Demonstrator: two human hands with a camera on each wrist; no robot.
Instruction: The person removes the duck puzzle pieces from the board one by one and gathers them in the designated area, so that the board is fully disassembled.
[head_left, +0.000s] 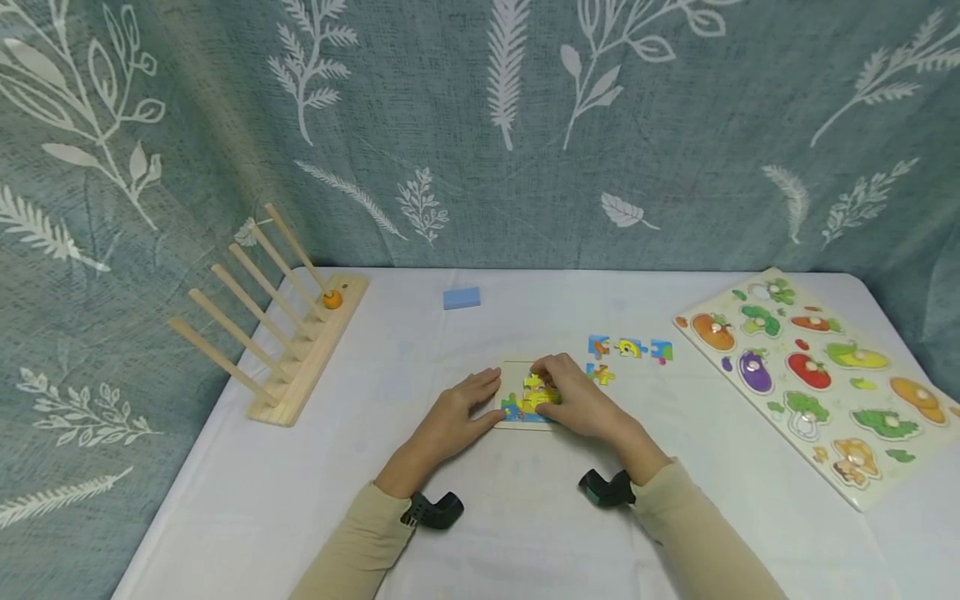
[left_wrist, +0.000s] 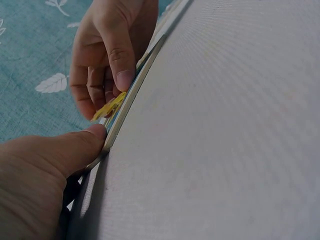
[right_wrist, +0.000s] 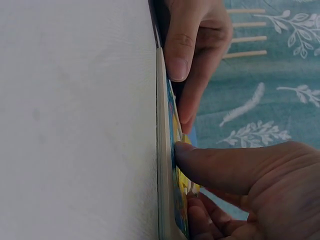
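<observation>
A small jigsaw board [head_left: 517, 367] with a pale frame lies in the middle of the table, partly filled with yellow, blue and green pieces. At its left edge rests my left hand [head_left: 457, 414], thumb by the lower corner and fingers loosely extended by the upper one. My right hand [head_left: 579, 398] covers the board's right side. Its thumb and fingers pinch a yellow puzzle piece [left_wrist: 111, 106], which stands slightly raised from the board in the left wrist view. The fingers partly hide that piece. Several loose puzzle pieces [head_left: 630, 348] lie beyond the right hand.
A wooden stand [head_left: 318, 358] with several slanting pegs and a small orange bead [head_left: 332, 299] is at the left. A blue block [head_left: 461, 298] lies near the back edge. To the right is a large vegetable puzzle board [head_left: 772, 408]. A patterned curtain [head_left: 465, 108] hangs behind.
</observation>
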